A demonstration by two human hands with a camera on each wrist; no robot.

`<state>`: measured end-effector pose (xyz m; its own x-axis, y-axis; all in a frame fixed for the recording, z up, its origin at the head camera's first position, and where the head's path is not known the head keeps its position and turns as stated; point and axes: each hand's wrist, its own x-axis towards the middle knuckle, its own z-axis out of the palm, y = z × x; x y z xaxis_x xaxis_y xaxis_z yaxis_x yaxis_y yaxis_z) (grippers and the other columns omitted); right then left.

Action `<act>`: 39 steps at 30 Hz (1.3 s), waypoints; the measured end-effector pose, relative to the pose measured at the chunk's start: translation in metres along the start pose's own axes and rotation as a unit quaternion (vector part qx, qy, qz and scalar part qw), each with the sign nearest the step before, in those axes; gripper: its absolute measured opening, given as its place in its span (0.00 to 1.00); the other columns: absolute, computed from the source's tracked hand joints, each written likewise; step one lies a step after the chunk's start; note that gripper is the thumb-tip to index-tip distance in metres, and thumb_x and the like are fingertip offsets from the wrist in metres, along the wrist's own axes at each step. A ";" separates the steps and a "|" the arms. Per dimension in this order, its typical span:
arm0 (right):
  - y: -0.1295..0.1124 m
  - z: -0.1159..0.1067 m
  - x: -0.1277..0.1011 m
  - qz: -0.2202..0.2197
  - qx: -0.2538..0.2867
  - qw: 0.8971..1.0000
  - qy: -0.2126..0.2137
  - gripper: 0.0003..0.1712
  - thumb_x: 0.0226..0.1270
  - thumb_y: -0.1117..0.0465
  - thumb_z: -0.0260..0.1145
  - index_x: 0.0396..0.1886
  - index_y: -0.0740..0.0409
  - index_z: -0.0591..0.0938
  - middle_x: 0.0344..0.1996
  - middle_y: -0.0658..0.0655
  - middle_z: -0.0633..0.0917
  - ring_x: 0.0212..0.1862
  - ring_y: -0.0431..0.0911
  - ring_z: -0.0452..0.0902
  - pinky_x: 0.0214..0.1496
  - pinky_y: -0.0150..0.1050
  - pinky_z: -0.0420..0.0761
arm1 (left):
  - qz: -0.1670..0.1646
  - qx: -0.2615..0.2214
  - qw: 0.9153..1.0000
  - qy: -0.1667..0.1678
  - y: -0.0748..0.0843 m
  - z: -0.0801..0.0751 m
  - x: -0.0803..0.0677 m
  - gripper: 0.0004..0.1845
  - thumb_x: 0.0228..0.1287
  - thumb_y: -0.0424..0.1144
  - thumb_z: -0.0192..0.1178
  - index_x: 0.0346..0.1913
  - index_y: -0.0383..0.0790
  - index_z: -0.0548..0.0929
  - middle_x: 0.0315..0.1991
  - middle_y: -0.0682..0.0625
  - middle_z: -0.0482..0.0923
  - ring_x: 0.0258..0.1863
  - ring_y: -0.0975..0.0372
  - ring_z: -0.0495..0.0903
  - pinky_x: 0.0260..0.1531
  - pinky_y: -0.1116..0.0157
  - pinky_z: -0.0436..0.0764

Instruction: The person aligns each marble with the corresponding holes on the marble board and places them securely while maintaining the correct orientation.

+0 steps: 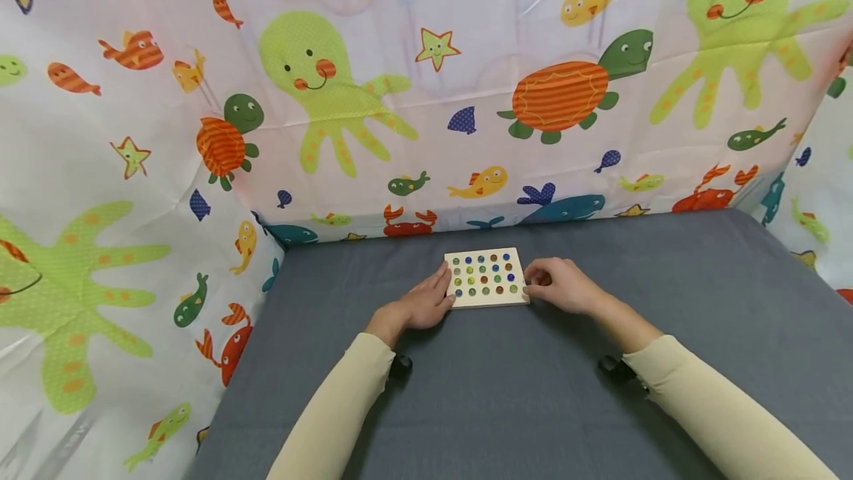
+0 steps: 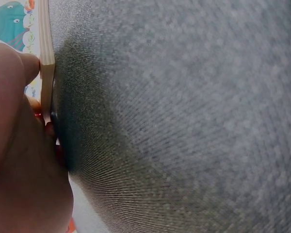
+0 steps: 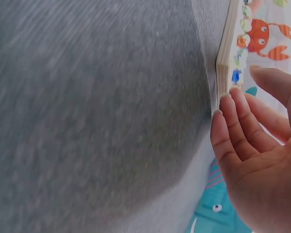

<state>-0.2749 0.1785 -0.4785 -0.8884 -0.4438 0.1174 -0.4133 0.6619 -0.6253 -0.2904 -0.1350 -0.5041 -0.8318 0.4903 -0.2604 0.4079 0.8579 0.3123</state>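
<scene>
A wooden board (image 1: 486, 278) of marbles (image 1: 483, 280) is lying on the grey desk (image 1: 533, 391). The left hand (image 1: 420, 304) is touching its 9 o'clock edge, fingers relaxed; the right hand (image 1: 563, 285), fingers loosely curled, is touching its 3 o'clock edge.

Both arms reach forward from the near edge, in cream sleeves that end at the wrists, the forearms angling inward toward each other. The left hand (image 1: 421, 304) lies palm down with its fingers straight and close together, pointing forward and slightly right. The right hand (image 1: 558, 285) sits a little apart from it, knuckles up, its fingers (image 3: 231, 127) bent gently inward toward the left with the fingertips side by side and the thumb held above them.
</scene>
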 end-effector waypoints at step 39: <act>0.018 -0.031 -0.016 -0.098 -0.342 0.931 0.079 0.41 0.78 0.43 0.58 0.80 0.61 0.62 0.81 0.65 0.55 0.81 0.63 0.47 0.79 0.62 0.46 | 0.007 0.232 0.924 0.304 -0.004 -0.030 -0.051 0.35 0.79 0.62 0.45 0.81 0.51 0.61 0.83 0.49 0.50 0.81 0.49 0.49 0.76 0.42 0.50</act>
